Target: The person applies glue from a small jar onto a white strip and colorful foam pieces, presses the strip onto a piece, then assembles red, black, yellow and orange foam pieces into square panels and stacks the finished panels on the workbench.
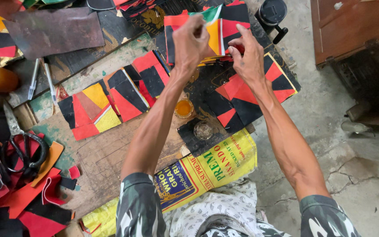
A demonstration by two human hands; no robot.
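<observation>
Both hands are out at arm's reach over the far side of the tabletop point(106, 153). Our left hand point(191, 40) is closed in a pinch on the top edge of a patchwork piece point(216, 37), a flat panel of red, black, yellow and green shapes, and lifts that edge. Our right hand point(248, 57) is half open, its fingertips on the red and black part of the same piece, the fingers bent but not wrapped round anything. The piece sits on top of a stack point(174, 41) of similar panels at the board's far edge.

We judge it thin, light and floppy, likely to bend or peel where its shapes are joined (what joins them we cannot tell). A pinch at a corner or edge, with the other hand flat on it to steady it, looks like the sensible hold.

Nearer us lie more panels point(126, 90), a small cup of orange liquid point(184, 108) and a round lid point(203, 130) on a dark patch. Scissors point(23, 147) rest at the left among offcuts point(27, 197), and a printed yellow sack point(207, 166) hangs over the near edge.
</observation>
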